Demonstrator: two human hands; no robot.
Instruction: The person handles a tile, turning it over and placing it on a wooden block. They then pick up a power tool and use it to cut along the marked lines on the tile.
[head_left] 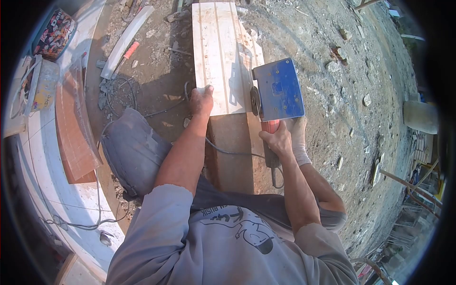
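Observation:
My left hand (203,100) grips the near left edge of a long white tile (216,57), thumb on top. Thin brown lines run lengthwise along the tile, which lies over a brown block (232,147). My right hand (279,142) is wrapped round the orange body of a handheld disc cutter (279,90) with a blue base plate. Its round disc (256,100) is at the tile's right edge, near the close end. From the cutter's rear hangs a dark power cord (277,178).
My right ankle (300,149), wrapped in white, is beside the cutter. A red-handled tool (131,50) lies by a white strip (124,42) on the rubble-strewn ground. Brown sheets (76,128) and a bucket of scraps (54,33) are to the left. A cable (232,152) crosses the block.

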